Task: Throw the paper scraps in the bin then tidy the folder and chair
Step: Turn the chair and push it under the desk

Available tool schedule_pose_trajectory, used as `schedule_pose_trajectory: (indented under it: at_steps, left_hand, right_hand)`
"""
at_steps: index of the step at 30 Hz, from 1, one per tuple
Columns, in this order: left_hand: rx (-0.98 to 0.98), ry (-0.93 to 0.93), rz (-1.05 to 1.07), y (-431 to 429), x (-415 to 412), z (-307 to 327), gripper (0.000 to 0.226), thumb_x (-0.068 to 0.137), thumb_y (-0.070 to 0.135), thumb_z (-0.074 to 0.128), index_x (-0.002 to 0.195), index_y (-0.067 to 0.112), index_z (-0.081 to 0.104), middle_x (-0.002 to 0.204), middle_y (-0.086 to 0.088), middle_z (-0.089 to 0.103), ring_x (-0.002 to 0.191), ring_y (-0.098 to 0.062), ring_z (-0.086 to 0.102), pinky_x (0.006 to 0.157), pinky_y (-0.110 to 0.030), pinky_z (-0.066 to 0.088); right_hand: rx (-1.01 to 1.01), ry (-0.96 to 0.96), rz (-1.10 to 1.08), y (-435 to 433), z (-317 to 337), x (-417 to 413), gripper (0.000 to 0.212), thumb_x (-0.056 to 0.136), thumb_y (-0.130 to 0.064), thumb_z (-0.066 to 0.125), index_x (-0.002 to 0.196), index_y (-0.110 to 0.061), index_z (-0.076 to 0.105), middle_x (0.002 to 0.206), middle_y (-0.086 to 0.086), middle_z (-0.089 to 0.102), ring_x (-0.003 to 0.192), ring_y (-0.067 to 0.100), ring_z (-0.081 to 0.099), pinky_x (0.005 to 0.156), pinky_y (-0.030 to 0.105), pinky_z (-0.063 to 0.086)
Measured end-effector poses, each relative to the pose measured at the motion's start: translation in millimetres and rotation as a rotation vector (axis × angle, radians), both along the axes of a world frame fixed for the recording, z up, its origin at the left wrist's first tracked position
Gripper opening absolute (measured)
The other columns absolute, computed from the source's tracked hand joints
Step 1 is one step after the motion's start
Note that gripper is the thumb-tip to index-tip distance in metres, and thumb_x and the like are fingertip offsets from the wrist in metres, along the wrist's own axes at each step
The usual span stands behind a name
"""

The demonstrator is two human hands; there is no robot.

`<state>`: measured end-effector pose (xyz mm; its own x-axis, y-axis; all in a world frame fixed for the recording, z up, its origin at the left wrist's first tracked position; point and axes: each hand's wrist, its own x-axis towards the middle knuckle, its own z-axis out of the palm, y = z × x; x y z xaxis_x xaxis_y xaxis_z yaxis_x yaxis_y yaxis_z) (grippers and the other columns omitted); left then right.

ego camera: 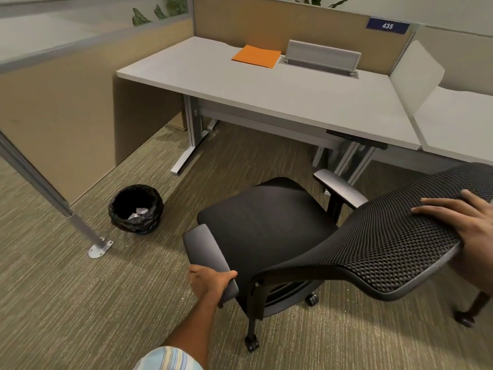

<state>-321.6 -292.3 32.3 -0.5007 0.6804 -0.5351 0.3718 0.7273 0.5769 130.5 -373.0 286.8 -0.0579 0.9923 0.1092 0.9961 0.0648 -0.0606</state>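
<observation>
Left hand (210, 281) clamped around rear end of smooth grey armrest (205, 252). Right hand (461, 222) flat, fingers spread, pressing on top edge of perforated black mesh backrest (378, 241). Chair (266, 222), padded black seat, wheeled base, stands on striped carpet (80, 303), out from the desk (266, 89). Orange folder (256, 56) lies flat near desk's back edge. Round black-lined bin (136, 208) on floor left of chair, white paper scraps (138, 212) inside.
</observation>
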Motion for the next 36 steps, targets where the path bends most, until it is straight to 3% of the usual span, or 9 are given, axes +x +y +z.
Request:
schedule_pose_trajectory:
  at_steps: [5,12,16,19,21,23,29,32,36]
  left_hand:
    - [0.088,-0.069,-0.069,2.4,-21.6,-3.2,0.123,0.037,0.049,0.092,0.132,0.005,0.027,0.134,-0.021,0.043,0.119,-0.040,0.051,0.090,-0.046,0.050]
    - [0.380,0.018,0.161,-20.9,-33.0,37.5,0.055,0.089,0.040,0.056,0.122,-0.004,0.047,0.121,-0.031,0.052,0.108,-0.045,0.053,0.089,-0.050,0.048]
    - [0.714,-0.202,-0.110,-31.6,-7.9,125.2,0.051,0.087,0.060,0.040,0.082,0.016,0.064,0.084,-0.012,0.068,0.080,-0.018,0.063,0.067,-0.028,0.045]
    - [0.881,-0.320,-0.397,-32.6,10.5,200.1,0.061,0.078,0.075,0.038,0.081,0.022,0.068,0.079,0.004,0.070,0.078,-0.003,0.064,0.070,-0.013,0.047]
    - [0.962,-0.351,-0.572,-35.1,17.2,244.5,0.057,0.078,0.074,0.041,0.084,0.023,0.067,0.081,0.003,0.069,0.081,-0.008,0.064,0.074,-0.018,0.050]
    - [0.949,-0.250,-0.770,-39.2,19.0,278.2,0.053,0.076,0.077,0.042,0.089,0.031,0.065,0.086,0.009,0.067,0.084,-0.006,0.063,0.074,-0.023,0.052]
    - [0.775,0.601,-1.105,-35.3,5.4,303.9,0.073,0.072,0.082,0.034,0.125,0.034,0.049,0.114,0.004,0.061,0.106,-0.017,0.056,0.088,-0.040,0.043]
    - [0.740,0.770,-1.172,-21.8,-17.1,298.4,0.070,0.076,0.075,0.041,0.132,0.034,0.040,0.115,0.002,0.062,0.105,-0.021,0.057,0.087,-0.041,0.043]
    - [0.753,0.786,-1.161,-5.0,-45.0,300.2,0.083,0.070,0.085,0.019,0.132,0.035,0.044,0.114,0.005,0.065,0.104,-0.020,0.059,0.086,-0.040,0.045]
  right_hand:
    - [-0.002,-0.042,-0.133,-5.6,24.1,-56.9,0.060,0.074,-0.029,0.067,0.129,-0.046,0.049,0.140,-0.003,0.051,0.136,0.040,0.041,0.105,0.073,0.028]
    - [-0.081,-0.201,-0.147,-1.5,38.9,-95.7,0.066,0.068,-0.025,0.076,0.131,-0.023,0.058,0.135,0.008,0.057,0.132,0.043,0.044,0.107,0.071,0.025]
    - [0.059,-0.211,-0.141,-2.2,46.0,-132.6,0.056,0.068,-0.022,0.081,0.121,-0.017,0.064,0.121,0.013,0.063,0.120,0.049,0.049,0.102,0.077,0.027]
    - [0.031,-0.179,-0.153,2.6,48.1,-162.0,0.049,0.077,-0.023,0.073,0.124,-0.021,0.061,0.123,0.010,0.059,0.128,0.041,0.045,0.107,0.073,0.023]
    - [0.028,-0.164,-0.154,5.4,49.3,-180.5,0.044,0.078,-0.024,0.068,0.122,-0.021,0.061,0.122,0.009,0.057,0.126,0.038,0.046,0.107,0.070,0.023]
    - [0.033,-0.163,-0.152,8.9,50.9,-200.1,0.040,0.082,-0.027,0.063,0.121,-0.022,0.059,0.121,0.009,0.056,0.123,0.038,0.047,0.106,0.069,0.025]
    - [-0.011,-0.129,-0.169,26.9,55.0,-258.3,0.029,0.087,-0.026,0.050,0.116,-0.022,0.052,0.122,0.009,0.051,0.119,0.042,0.046,0.104,0.072,0.024]
    - [-0.030,-0.094,-0.158,34.1,54.1,-282.8,0.039,0.087,-0.023,0.050,0.126,-0.021,0.048,0.125,0.011,0.049,0.122,0.045,0.042,0.104,0.075,0.019]
    - [-0.067,-0.033,-0.153,45.0,55.9,-308.7,0.060,0.087,-0.023,0.053,0.143,-0.021,0.032,0.136,0.011,0.046,0.130,0.045,0.038,0.106,0.075,0.014]
